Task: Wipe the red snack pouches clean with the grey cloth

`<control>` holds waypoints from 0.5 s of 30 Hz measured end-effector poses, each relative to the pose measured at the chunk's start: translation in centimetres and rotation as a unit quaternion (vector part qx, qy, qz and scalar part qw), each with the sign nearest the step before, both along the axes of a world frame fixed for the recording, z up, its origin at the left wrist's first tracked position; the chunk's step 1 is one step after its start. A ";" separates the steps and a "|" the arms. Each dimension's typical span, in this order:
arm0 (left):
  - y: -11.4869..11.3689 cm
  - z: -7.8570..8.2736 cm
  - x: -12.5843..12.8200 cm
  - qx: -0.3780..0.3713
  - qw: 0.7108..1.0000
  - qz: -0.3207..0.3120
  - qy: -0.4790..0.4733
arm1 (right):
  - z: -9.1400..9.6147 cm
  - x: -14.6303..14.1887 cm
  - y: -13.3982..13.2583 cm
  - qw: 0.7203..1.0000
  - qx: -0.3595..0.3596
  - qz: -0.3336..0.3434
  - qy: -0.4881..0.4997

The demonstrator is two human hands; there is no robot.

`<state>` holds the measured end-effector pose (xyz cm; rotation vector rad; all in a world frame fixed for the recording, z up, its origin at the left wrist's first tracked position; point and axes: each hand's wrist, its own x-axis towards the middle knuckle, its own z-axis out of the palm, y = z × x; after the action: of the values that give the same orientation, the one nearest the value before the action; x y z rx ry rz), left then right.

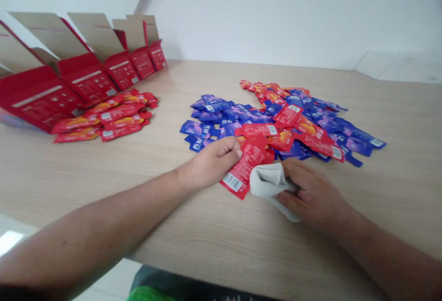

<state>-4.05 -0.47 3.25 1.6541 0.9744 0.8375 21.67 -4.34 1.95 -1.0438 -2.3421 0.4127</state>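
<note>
My left hand (212, 163) is closed on a red sachet (243, 167) lying at the near edge of a mixed heap of red and blue sachets (283, 121) on the wooden table (207, 246). My right hand (314, 195) grips a folded grey-white cloth (267, 180) that touches the same red sachet from the right. Both hands rest low on the tabletop, close together.
A sorted batch of red sachets (107, 117) lies at the left. Behind it stands a row of open red cardboard boxes (86, 78) with raised flaps. White walls close off the back; the table's near edge runs under my forearms.
</note>
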 end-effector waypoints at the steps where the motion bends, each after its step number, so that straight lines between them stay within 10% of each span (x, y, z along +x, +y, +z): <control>1: 0.3 0.8 -0.8 0.028 0.999 0.010 0.020 | -0.1 0.0 0.1 1.000 0.006 -0.003 -0.005; 6: 1.7 4.3 -6.6 0.182 0.952 0.102 0.223 | -0.4 -0.1 -0.3 1.000 0.004 0.003 -0.028; 12: 4.2 6.6 -17.3 0.269 0.783 0.262 0.496 | -0.8 -0.1 -0.5 0.999 -0.024 0.011 -0.042; 15: 5.4 8.2 -22.2 0.282 0.745 0.301 0.524 | -1.0 -0.1 -0.3 0.999 -0.030 0.016 -0.042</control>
<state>-26.21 4.98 11.44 2.4481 2.3119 0.5635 21.56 -4.65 0.98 -1.0726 -2.4364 0.4619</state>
